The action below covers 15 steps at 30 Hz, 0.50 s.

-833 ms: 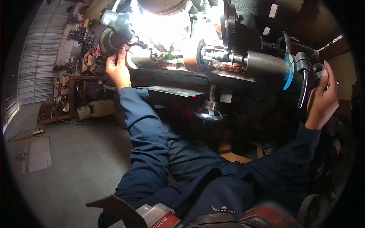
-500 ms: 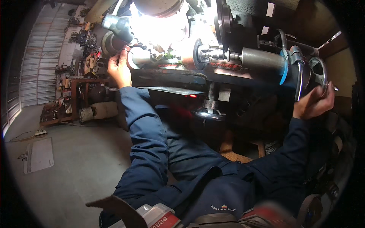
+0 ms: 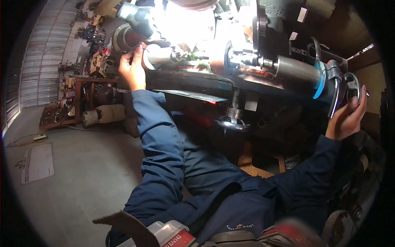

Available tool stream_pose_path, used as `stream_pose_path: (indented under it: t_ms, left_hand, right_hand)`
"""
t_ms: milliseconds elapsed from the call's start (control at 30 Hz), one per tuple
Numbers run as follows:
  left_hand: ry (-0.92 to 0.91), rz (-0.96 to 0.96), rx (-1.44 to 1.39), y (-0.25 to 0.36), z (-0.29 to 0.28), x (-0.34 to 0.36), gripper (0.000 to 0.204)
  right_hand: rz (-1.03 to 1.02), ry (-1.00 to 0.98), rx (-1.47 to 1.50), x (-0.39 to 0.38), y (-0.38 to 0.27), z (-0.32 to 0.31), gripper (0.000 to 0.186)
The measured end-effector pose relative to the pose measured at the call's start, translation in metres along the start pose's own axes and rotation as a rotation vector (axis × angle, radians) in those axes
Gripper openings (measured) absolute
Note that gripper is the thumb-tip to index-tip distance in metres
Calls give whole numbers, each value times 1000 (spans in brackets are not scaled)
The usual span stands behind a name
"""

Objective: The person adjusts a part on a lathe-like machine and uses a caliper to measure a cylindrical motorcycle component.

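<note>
Steel wheel (image 3: 352,85) at my right fingers (image 3: 362,102), lower rim beside the thumb; whether they close on it, I cannot tell. My left fingers (image 3: 138,54) at the pale collar (image 3: 151,57), grip likewise unclear. Lever (image 3: 335,98) hangs just left of the wheel, blue disc (image 3: 320,87) beyond.
</note>
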<state>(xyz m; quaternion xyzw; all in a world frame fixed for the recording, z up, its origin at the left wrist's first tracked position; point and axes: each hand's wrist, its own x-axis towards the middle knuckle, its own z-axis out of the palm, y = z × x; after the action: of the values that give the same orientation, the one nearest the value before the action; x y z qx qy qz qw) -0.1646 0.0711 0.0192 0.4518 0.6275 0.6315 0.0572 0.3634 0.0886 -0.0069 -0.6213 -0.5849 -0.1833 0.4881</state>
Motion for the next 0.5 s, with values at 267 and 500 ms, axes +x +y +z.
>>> stream_pose_path:
  t_ms: [267, 500]
  left_hand:
    - [14, -12, -42, 1, 5, -2, 17]
    - [45, -11, 0, -12, -3, 2, 20]
  right_hand:
    - [23, -290, -34, 32, 22, -9, 33]
    - [115, -468, -205, 49, 15, -4, 34]
